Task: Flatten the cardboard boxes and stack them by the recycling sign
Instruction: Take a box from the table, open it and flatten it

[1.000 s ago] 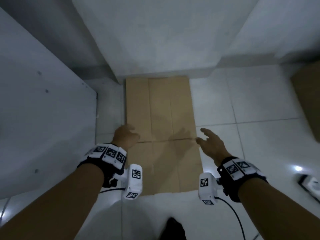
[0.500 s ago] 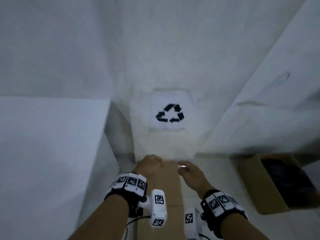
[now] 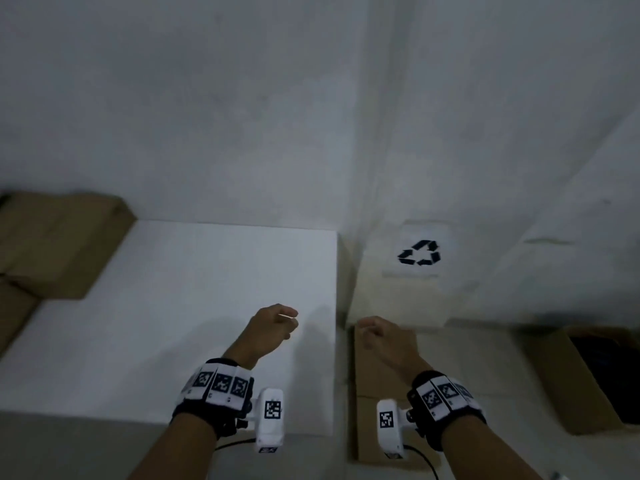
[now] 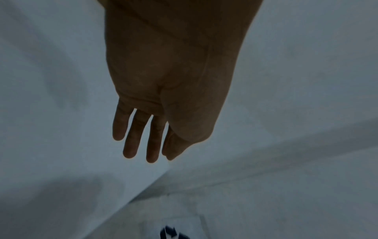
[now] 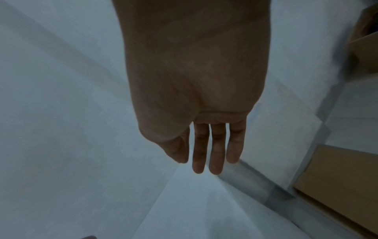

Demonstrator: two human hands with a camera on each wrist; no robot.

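A flattened cardboard sheet (image 3: 379, 382) lies on the floor below the recycling sign (image 3: 420, 253) taped to the wall. My right hand (image 3: 372, 334) hovers over the sheet's far end and holds nothing. In the right wrist view the right hand's fingers (image 5: 216, 150) hang straight and relaxed. My left hand (image 3: 277, 325) floats above the white table (image 3: 166, 306), also empty. In the left wrist view its fingers (image 4: 141, 137) are loosely extended, with the sign's edge (image 4: 170, 232) at the bottom. Brown cardboard boxes (image 3: 59, 244) sit on the table's far left.
An open cardboard box (image 3: 568, 386) with a dark inside stands on the floor at the right. A white wall rises straight ahead. The table's right edge runs close beside the flattened sheet. In the right wrist view, cardboard (image 5: 337, 177) lies at the right.
Both hands came off the flattened sheet and rose. My view swung up and then left, bringing the table and its boxes into sight.
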